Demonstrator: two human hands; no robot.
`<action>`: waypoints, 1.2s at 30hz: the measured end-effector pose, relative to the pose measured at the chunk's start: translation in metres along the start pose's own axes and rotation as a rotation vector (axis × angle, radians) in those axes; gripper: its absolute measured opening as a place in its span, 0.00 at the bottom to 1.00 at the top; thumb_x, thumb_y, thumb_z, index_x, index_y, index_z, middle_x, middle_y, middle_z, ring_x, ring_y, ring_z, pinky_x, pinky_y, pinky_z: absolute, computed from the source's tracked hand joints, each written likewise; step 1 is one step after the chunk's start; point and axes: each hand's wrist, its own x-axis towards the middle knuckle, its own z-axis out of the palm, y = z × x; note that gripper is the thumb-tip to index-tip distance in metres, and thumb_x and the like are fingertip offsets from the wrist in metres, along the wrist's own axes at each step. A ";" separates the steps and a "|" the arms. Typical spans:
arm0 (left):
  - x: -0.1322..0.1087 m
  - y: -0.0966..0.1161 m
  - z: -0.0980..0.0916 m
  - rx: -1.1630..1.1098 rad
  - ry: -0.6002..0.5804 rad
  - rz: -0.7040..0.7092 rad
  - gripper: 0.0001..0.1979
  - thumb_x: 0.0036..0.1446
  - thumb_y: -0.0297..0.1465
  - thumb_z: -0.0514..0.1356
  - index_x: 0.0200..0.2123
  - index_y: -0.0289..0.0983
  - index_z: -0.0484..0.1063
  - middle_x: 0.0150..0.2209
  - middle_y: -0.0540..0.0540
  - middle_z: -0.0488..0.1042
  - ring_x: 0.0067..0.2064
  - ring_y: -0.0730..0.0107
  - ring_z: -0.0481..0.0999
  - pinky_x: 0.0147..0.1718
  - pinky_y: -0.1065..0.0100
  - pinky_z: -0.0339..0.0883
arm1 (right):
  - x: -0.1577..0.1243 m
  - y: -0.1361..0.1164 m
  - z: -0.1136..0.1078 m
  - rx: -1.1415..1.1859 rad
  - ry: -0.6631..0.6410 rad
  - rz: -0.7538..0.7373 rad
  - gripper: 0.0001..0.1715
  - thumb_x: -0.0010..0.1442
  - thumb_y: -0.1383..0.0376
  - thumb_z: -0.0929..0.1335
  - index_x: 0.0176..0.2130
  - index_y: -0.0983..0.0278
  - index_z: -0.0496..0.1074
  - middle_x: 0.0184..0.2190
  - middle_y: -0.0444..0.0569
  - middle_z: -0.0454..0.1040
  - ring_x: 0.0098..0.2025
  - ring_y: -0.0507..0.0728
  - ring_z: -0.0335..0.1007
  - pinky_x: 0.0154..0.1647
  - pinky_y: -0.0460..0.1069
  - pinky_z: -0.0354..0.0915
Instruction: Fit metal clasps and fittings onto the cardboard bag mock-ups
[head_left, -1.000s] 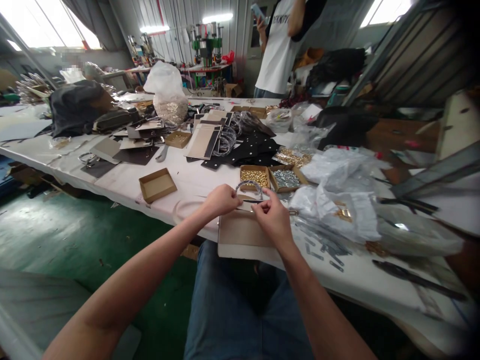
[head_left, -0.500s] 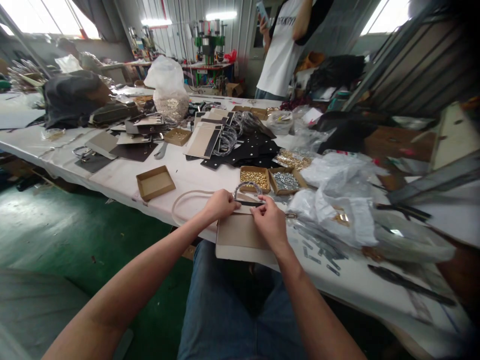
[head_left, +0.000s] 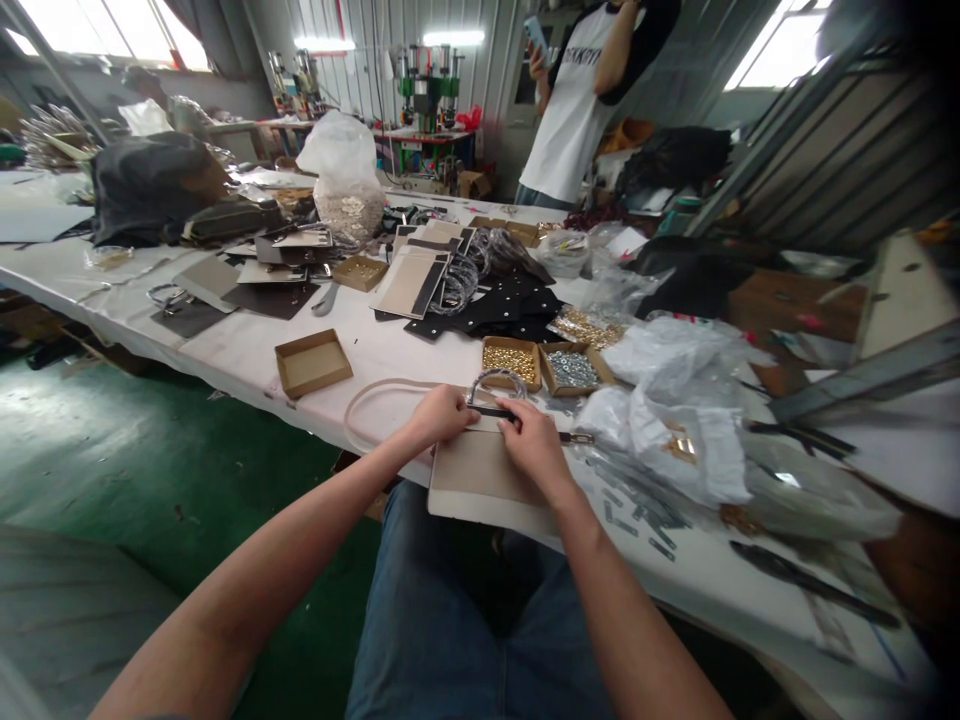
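A beige panel [head_left: 480, 470] lies at the table's front edge, partly over my lap. Across its top runs a narrow black strip [head_left: 487, 411], with a grey braided loop [head_left: 498, 374] standing just behind it. My left hand [head_left: 444, 413] pinches the strip's left end. On the right part of the strip, my right hand [head_left: 529, 438] is closed with thumb and forefinger together. A pale cord [head_left: 375, 388] curves out to the left of my left hand. Beyond my right hand, a small metal clasp [head_left: 577, 438] shows.
Behind my hands stand a box of gold pieces [head_left: 510, 363] and a box of silver pieces [head_left: 571, 368]. An open cardboard box [head_left: 313, 364] sits to the left. Plastic bags [head_left: 675, 400] lie right. A person [head_left: 574, 110] holds a phone across the table.
My right hand has shifted slightly left and down along the black strip, and the dark end by the clasp now shows more. The camera view has tilted a little.
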 end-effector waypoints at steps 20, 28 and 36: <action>0.001 -0.017 -0.002 -0.089 0.045 0.026 0.22 0.58 0.44 0.69 0.19 0.37 0.73 0.18 0.52 0.65 0.25 0.71 0.63 0.28 0.65 0.50 | 0.038 -0.015 -0.010 -0.135 -0.301 0.256 0.14 0.53 0.61 0.78 0.42 0.56 0.86 0.40 0.46 0.87 0.41 0.62 0.81 0.41 0.51 0.69; 0.004 0.002 -0.003 -0.157 0.018 0.133 0.23 0.59 0.44 0.70 0.20 0.36 0.72 0.19 0.52 0.65 0.26 0.72 0.62 0.28 0.64 0.49 | 0.034 -0.011 -0.005 -0.137 -0.247 0.252 0.13 0.53 0.58 0.78 0.41 0.54 0.87 0.38 0.46 0.87 0.39 0.62 0.81 0.38 0.51 0.67; -0.015 0.017 0.000 -0.406 0.008 0.022 0.35 0.54 0.61 0.74 0.20 0.37 0.68 0.20 0.52 0.62 0.26 0.75 0.58 0.27 0.66 0.48 | 0.029 -0.009 -0.003 -0.077 -0.188 0.233 0.14 0.54 0.58 0.78 0.41 0.56 0.88 0.38 0.47 0.88 0.40 0.62 0.82 0.39 0.51 0.70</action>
